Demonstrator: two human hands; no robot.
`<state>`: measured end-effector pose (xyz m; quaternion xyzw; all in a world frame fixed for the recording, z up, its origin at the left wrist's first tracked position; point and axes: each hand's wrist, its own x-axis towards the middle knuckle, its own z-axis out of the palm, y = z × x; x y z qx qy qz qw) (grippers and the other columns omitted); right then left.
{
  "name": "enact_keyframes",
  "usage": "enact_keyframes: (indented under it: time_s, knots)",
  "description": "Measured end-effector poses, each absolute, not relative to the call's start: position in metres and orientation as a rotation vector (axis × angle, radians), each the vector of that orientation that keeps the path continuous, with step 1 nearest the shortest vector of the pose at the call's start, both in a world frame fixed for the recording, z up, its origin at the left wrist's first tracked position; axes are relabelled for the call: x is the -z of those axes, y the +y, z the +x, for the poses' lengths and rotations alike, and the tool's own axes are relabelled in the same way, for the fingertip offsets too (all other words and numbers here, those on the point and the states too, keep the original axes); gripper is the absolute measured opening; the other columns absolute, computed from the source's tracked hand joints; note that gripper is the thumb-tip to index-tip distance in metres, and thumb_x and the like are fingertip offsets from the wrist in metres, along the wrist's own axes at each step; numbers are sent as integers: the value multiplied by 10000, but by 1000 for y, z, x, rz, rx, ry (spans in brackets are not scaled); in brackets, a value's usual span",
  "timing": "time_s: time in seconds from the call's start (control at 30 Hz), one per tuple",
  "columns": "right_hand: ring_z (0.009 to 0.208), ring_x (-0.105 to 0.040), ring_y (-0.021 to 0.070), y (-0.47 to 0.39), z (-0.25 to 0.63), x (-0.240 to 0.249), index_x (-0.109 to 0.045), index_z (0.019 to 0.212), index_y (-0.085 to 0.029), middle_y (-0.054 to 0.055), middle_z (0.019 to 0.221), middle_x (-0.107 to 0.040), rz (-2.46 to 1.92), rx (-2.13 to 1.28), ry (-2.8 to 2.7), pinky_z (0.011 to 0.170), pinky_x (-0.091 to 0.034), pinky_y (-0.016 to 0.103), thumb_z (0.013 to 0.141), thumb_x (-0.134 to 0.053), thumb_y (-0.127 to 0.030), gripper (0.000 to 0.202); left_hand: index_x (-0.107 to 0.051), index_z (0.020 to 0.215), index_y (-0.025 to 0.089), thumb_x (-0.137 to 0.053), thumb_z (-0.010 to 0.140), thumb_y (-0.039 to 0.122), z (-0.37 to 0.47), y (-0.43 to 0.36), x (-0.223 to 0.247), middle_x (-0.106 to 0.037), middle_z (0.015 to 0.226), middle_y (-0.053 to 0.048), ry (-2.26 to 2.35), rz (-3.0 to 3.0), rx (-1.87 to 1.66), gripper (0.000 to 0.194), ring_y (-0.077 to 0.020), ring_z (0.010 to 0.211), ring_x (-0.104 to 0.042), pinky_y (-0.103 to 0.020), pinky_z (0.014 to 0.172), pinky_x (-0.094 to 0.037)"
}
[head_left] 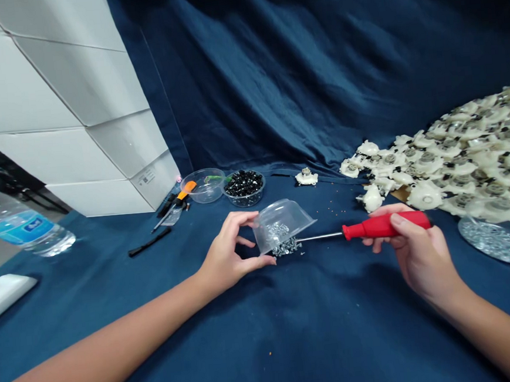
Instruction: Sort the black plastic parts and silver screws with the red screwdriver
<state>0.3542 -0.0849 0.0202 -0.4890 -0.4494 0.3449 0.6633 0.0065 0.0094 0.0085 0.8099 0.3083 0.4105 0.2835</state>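
My left hand [233,248] grips a clear plastic container [290,215] by its base, tipped on its side just over the cloth. Small silvery screws [286,247] lie in it and spill out at its lower edge. In my right hand [418,249] is a screwdriver with a red handle [368,227], held level and pointing left. Its metal shaft [323,237] reaches the screws at the container's mouth. A few loose screws rest on the cloth by the tip.
Behind stand a tub of black parts [245,187] and a clear lid [204,186]. Cream plastic parts [465,162] are heaped at right, near a dish of screws [501,242]. White boxes [52,83], a water bottle [23,224] and an orange-handled screwdriver [186,190] are at left.
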Motion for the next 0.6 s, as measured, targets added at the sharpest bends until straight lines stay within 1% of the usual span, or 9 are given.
enact_keyframes:
  time_s: [0.1, 0.23, 0.33, 0.4, 0.47, 0.5, 0.57, 0.6]
  knots:
    - [659, -722, 225, -85, 356, -20, -779, 1016, -197, 65, 737, -779, -1095, -778, -1009, 518, -558, 288, 948, -765, -445, 258, -519, 1483, 337, -972, 763, 445, 5, 7, -9, -557, 1386, -86, 784, 2260, -1110, 857, -293, 1230, -638, -385, 804, -725]
    - [634, -708, 209, -86, 358, -20, -776, 1025, -199, 60, 735, -777, -1081, -773, -1022, 515, -561, 279, 955, -762, -433, 244, -494, 1489, 342, -941, 819, 378, 5, 4, -8, -543, 1414, -93, 741, 2377, -1201, 807, -292, 1254, -633, -424, 862, -724]
    - [618, -697, 203, -86, 359, -20, -779, 1021, -193, 58, 728, -770, -1074, -760, -1045, 512, -564, 280, 960, -758, -437, 253, -434, 1529, 353, -926, 842, 345, 6, 3, -7, -511, 1435, -103, 765, 2423, -1277, 846, -292, 1265, -619, -434, 872, -719]
    - [613, -694, 204, -87, 360, -21, -779, 1021, -194, 56, 726, -765, -1074, -749, -1051, 510, -564, 283, 965, -750, -448, 261, -429, 1541, 344, -930, 837, 343, 5, 6, -9, -507, 1433, -112, 833, 2461, -1325, 864, -304, 1273, -608, -457, 900, -704]
    - [613, -691, 207, -87, 361, -21, -778, 1021, -200, 53, 725, -759, -1081, -740, -1056, 510, -562, 288, 972, -742, -458, 265, -483, 1506, 329, -959, 801, 352, 2, 13, -15, -541, 1392, -101, 871, 2556, -1412, 851, -316, 1267, -602, -515, 999, -654]
    - [616, -690, 209, -87, 361, -21, -779, 1022, -204, 52, 728, -758, -1085, -741, -1058, 512, -562, 291, 973, -739, -461, 265, -520, 1469, 321, -986, 764, 365, -2, 18, -21, -565, 1358, -88, 885, 2610, -1469, 847, -321, 1258, -601, -550, 1064, -608]
    - [623, -688, 210, -87, 361, -22, -780, 1023, -213, 50, 739, -759, -1089, -749, -1061, 517, -561, 293, 975, -738, -464, 259, -579, 1385, 295, -1042, 658, 417, -11, 31, -36, -583, 1306, -65, 942, 2639, -1594, 871, -333, 1245, -588, -597, 1149, -518]
    - [630, -686, 207, -87, 361, -22, -780, 1021, -217, 49, 751, -761, -1089, -757, -1061, 524, -562, 290, 976, -738, -460, 251, -592, 1351, 273, -1066, 590, 457, -18, 38, -46, -576, 1289, -58, 1015, 2566, -1659, 916, -346, 1256, -569, -609, 1168, -488]
